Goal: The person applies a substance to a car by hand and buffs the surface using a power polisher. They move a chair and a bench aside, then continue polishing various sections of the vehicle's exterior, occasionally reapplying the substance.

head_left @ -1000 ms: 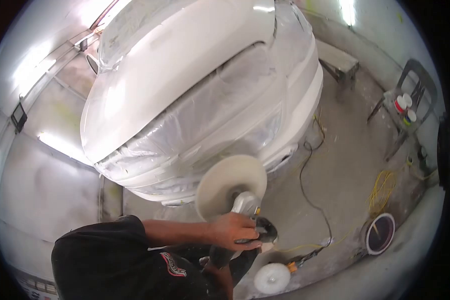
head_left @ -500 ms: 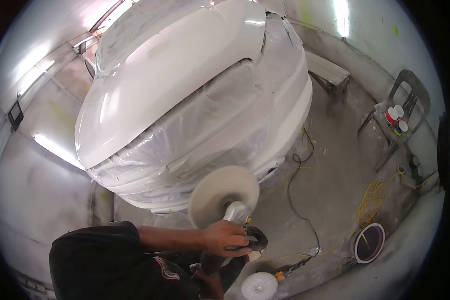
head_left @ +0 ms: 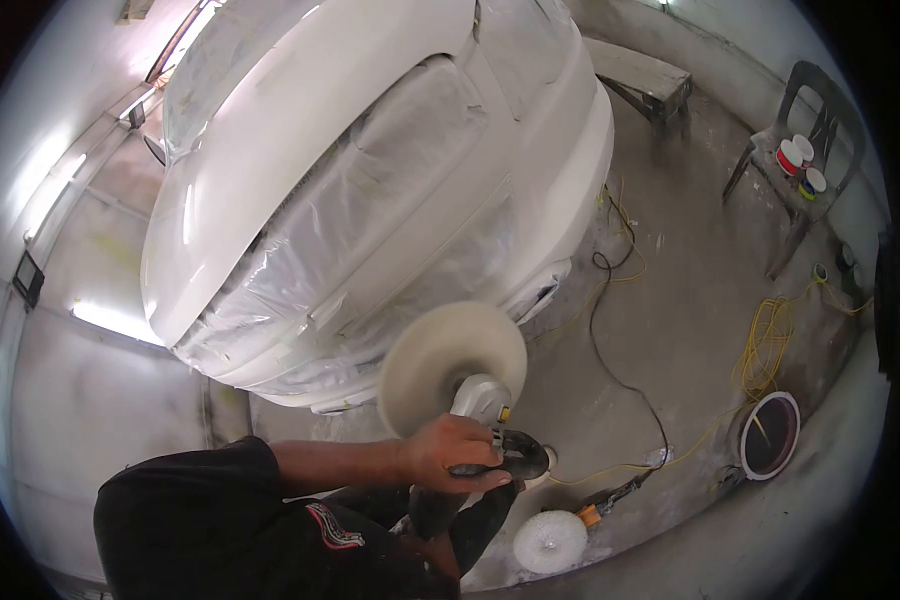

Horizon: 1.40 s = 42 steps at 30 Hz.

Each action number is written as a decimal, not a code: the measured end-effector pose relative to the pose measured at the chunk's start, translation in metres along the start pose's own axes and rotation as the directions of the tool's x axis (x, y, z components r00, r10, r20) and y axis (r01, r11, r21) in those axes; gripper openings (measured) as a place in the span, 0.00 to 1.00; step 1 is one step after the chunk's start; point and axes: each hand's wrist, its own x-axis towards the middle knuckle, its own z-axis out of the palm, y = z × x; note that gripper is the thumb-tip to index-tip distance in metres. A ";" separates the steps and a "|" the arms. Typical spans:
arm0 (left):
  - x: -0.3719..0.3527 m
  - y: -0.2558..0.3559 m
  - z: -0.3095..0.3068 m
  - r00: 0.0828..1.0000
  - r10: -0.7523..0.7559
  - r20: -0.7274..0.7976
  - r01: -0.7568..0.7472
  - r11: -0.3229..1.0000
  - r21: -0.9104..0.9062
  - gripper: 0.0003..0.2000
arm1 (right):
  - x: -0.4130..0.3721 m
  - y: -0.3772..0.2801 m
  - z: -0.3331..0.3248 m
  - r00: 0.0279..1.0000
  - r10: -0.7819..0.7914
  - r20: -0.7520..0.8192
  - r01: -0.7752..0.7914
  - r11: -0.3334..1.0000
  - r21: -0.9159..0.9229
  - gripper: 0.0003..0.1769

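My left hand (head_left: pixel 455 455) is wrapped around the black loop handle of a polisher (head_left: pixel 485 398). The polisher's wide, pale round pad (head_left: pixel 440 350) looks smeared, as if spinning. It faces the front of a white car (head_left: pixel 340 130) and overlaps the lower bumper in this view. Clear plastic film (head_left: pixel 390 220) covers the car's front end below the bonnet. Part of my right forearm (head_left: pixel 438 555) shows low beneath the polisher; the fingers of that hand are hidden.
A white round pad (head_left: pixel 550 542) lies on the floor beside an orange piece (head_left: pixel 590 515). Dark and yellow cords (head_left: pixel 767 340) run across the floor near a bucket (head_left: pixel 770 436). A chair (head_left: pixel 810 150) holds several small tubs (head_left: pixel 792 157); a bench (head_left: pixel 635 75) stands behind the car.
The view has tilted down, so the car and chair sit higher in it. My left hand keeps its grip on the polisher, with the pad slightly higher in view.
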 end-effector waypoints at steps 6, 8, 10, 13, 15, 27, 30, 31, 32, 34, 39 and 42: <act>0.001 0.000 0.007 0.999 0.029 0.035 -0.027 0.998 -0.056 0.10 | -0.001 0.008 0.008 0.999 -0.005 -0.045 0.012 0.990 0.139 0.31; 0.000 0.002 0.008 0.996 0.018 0.082 -0.016 1.000 -0.021 0.10 | 0.013 0.052 -0.005 0.992 -0.063 -0.108 0.071 0.995 0.068 0.31; 0.000 0.000 0.011 0.997 0.032 0.072 -0.031 0.999 -0.008 0.10 | 0.004 0.041 -0.001 0.993 -0.053 -0.109 0.055 0.998 0.015 0.32; -0.003 -0.001 0.014 0.997 0.031 0.070 -0.029 0.999 -0.032 0.10 | -0.010 0.024 0.007 0.992 0.033 -0.121 -0.035 0.999 -0.014 0.31; -0.004 -0.001 0.016 0.997 0.028 0.077 -0.025 0.999 -0.044 0.10 | -0.014 0.019 0.013 0.986 0.063 -0.156 -0.060 0.998 0.027 0.30; 0.010 0.013 0.007 0.996 0.062 0.056 -0.066 0.996 0.056 0.09 | -0.008 -0.011 0.011 0.975 -0.076 -0.207 0.057 0.994 -0.096 0.26; 0.032 0.033 -0.025 0.991 0.134 -0.019 -0.132 0.987 0.089 0.10 | -0.010 -0.042 0.022 0.965 -0.159 -0.208 0.125 0.978 -0.164 0.27; 0.038 0.041 -0.038 0.986 0.159 -0.053 -0.153 0.983 0.103 0.10 | -0.011 -0.060 0.027 0.965 -0.183 -0.187 0.149 0.972 -0.182 0.29; 0.044 0.051 -0.051 0.979 0.183 -0.086 -0.173 0.978 0.116 0.11 | -0.013 -0.075 0.032 0.964 -0.207 -0.165 0.173 0.965 -0.199 0.30; 0.054 0.065 -0.082 0.954 0.250 -0.165 -0.225 0.962 0.155 0.12 | -0.006 -0.096 0.041 0.950 -0.274 -0.150 0.208 0.914 -0.349 0.33; 0.063 0.103 -0.155 0.892 0.370 -0.259 -0.294 0.911 0.289 0.14 | 0.001 -0.172 0.097 0.943 -0.333 -0.012 0.275 0.797 -0.537 0.37; 0.056 0.113 -0.189 0.857 0.415 -0.307 -0.298 0.883 0.362 0.14 | 0.010 -0.190 0.122 0.953 -0.300 -0.031 0.228 0.785 -0.576 0.34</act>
